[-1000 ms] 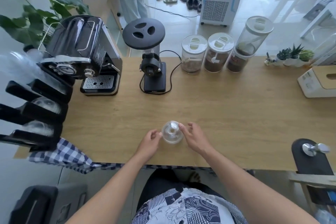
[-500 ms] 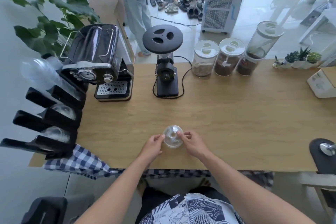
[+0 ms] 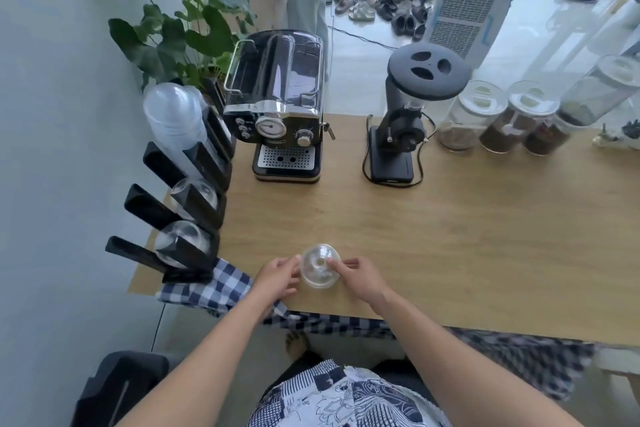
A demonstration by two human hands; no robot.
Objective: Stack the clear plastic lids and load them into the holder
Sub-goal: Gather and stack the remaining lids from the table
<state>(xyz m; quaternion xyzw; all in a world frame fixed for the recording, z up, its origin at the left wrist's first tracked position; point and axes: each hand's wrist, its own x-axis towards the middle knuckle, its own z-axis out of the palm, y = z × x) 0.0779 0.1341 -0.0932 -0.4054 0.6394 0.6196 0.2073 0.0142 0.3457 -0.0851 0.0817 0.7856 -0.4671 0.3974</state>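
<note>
Near the front edge of the light wooden tabletop (image 3: 450,236), a clear domed plastic lid stack (image 3: 320,270) rests, pinched between both hands: left hand (image 3: 277,276) fingertips on its left rim, right hand (image 3: 358,276) fingers on its right. Blue-and-white checked cloth (image 3: 207,288) just left. Black slotted lid holder (image 3: 187,218) beyond, at the table's left end, with clear domes in its slots. Black-and-chrome espresso machine (image 3: 284,121) and black coffee grinder (image 3: 401,121) at rear.
</note>
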